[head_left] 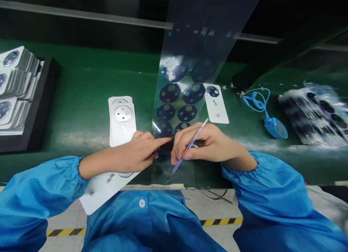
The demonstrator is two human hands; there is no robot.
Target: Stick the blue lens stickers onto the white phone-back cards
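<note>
My right hand (pixel 201 143) grips slim purple tweezers (pixel 187 151), their dark pointed tip slanting down toward the table's front edge. Beside it, my left hand (pixel 141 150) stretches its index finger to the near end of a clear film strip (pixel 176 104), with the other fingers curled loosely. The strip carries dark octagonal stickers (pixel 170 93) with round holes. Beneath my left hand and wrist a white phone back panel (pixel 100 192) lies at a slant, jutting over the table edge; part of it is hidden. Behind that hand rest stacked white panels (pixel 122 132).
A white panel with a dark octagon (pixel 217 105) lies right of the strip. Farther right are a blue coiled wrist strap (pixel 275 128) and a blurred pile of bagged parts (pixel 315 114). At left, a black tray (pixel 45 103) holds stacks of panels (pixel 16 89).
</note>
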